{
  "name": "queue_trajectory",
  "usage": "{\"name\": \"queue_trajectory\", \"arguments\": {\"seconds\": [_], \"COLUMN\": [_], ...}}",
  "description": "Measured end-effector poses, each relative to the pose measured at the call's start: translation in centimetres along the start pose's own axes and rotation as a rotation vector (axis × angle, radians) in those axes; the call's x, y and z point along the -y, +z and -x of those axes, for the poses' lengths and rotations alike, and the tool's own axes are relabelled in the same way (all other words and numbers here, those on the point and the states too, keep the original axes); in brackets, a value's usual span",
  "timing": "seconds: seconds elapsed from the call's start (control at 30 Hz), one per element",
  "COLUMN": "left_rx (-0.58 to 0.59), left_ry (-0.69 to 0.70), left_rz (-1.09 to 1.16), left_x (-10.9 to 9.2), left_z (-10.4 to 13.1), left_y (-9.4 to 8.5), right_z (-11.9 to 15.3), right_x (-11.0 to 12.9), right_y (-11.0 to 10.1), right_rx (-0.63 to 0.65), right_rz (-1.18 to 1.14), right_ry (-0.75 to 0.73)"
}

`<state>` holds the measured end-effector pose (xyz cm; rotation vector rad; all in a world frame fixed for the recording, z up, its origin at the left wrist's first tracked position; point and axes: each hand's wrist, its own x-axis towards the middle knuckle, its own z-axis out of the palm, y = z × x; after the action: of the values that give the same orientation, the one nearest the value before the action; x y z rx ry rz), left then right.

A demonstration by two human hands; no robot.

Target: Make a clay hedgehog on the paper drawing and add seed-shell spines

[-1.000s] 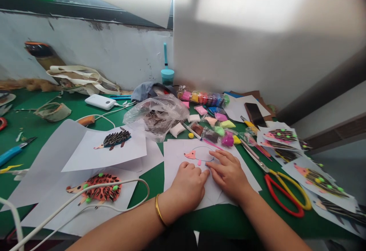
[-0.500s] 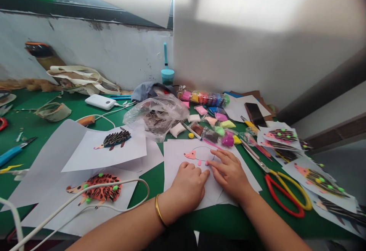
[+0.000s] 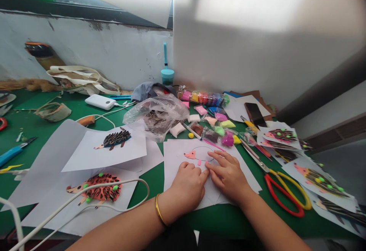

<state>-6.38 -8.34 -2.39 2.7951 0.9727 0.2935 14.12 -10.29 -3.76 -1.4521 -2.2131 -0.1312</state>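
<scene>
A white paper (image 3: 174, 150) lies in front of me with a hedgehog outline drawn on it. Its pink clay face (image 3: 190, 154) has a dark eye and nose, and two small pink clay pieces (image 3: 199, 163) sit below the outline. My right hand (image 3: 228, 172) is spread over the paper, its index fingertip at the right-hand pink piece and another finger on the outline. My left hand (image 3: 187, 184) rests curled on the paper's lower part, its index finger reaching toward the right hand's fingers. Whatever its folded fingers may hold is hidden.
Red-and-yellow scissors (image 3: 283, 190) lie right of the paper, near finished hedgehog pictures (image 3: 320, 178). Behind are wrapped clay packets (image 3: 227, 138), a yellow clay ball (image 3: 191, 135) and a plastic bag of seeds (image 3: 160, 117). A white cable (image 3: 114, 184) crosses the left-hand pictures.
My right hand has shifted slightly left, with its fingers drawn closer to the right-hand pink piece and my left index finger. My left hand stays in place.
</scene>
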Motion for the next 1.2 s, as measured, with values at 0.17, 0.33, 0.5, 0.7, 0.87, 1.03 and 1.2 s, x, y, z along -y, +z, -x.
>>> {"name": "queue_trajectory", "arguments": {"seconds": [0.17,0.33,0.5,0.7,0.87,1.03,1.2], "left_rx": [-0.008,-0.006,-0.013,-0.014,-0.011,-0.007,-0.003], "left_ry": [0.007,0.005,0.005,0.008,0.013,0.009,0.011], "left_rz": [-0.008,-0.027,-0.010,-0.029,-0.018,-0.024,-0.023], "left_x": [0.02,0.10,0.08,-0.02,0.08,0.12,0.06], "left_z": [-0.01,0.01,0.00,0.08,0.07,0.01,0.00], "left_y": [0.13,0.27,0.19,0.24,0.32,0.35,0.31], "right_z": [-0.04,-0.11,-0.01,-0.07,-0.09,-0.04,-0.12], "right_x": [-0.03,-0.25,-0.11,-0.03,0.07,-0.03,-0.05], "right_y": [-0.21,-0.37,-0.14,-0.24,-0.12,-0.10,-0.03], "right_rx": [-0.020,-0.056,-0.004,-0.026,0.001,-0.009,0.028], "right_rz": [-0.044,-0.050,-0.037,-0.048,-0.038,-0.033,-0.013], "right_ry": [-0.011,0.013,0.007,0.025,0.044,0.040,0.048]}}
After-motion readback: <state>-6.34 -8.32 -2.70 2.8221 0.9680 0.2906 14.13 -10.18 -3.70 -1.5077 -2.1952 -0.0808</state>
